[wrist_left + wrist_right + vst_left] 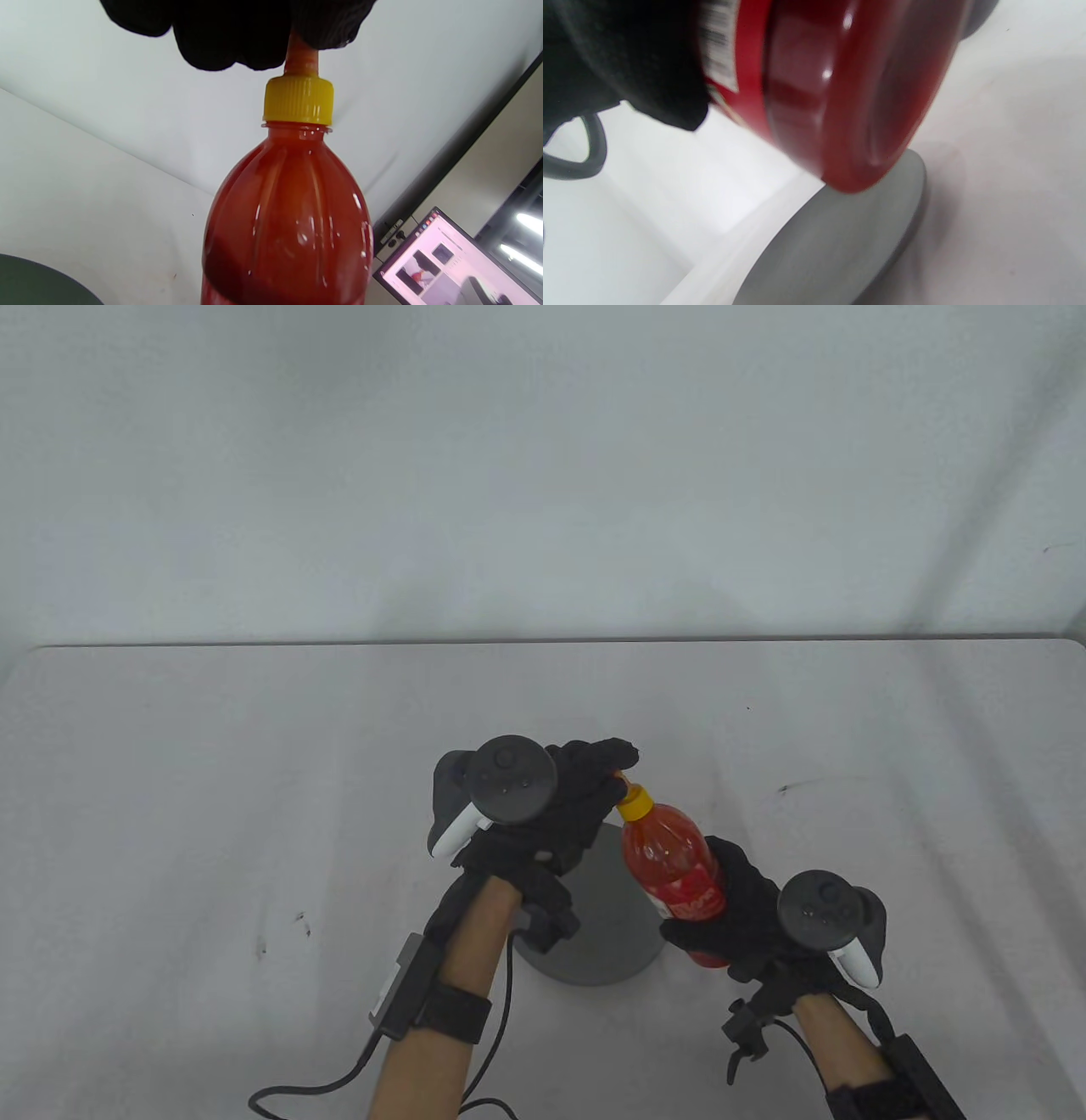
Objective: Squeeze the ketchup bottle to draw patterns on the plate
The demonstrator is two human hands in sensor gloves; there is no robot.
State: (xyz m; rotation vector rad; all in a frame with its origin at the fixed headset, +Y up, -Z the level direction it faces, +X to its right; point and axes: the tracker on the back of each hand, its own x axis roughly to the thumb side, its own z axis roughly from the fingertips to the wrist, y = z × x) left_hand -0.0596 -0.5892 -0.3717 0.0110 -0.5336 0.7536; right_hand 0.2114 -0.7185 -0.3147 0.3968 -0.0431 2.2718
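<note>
A red ketchup bottle (674,874) with a yellow cap (635,802) is held tilted above a grey plate (602,933). My right hand (747,916) grips the lower body of the bottle; its red base fills the right wrist view (840,93) above the plate (831,250). My left hand (585,789) pinches the orange nozzle tip above the cap. In the left wrist view my left fingers (237,29) close on the nozzle (301,59) over the cap (298,99). The left hand and bottle hide much of the plate.
The white table (254,780) has a few small dark marks. Its far edge meets a white wall. Cables trail from my left wrist near the front edge (356,1069). A laptop screen (449,267) shows beyond the table in the left wrist view.
</note>
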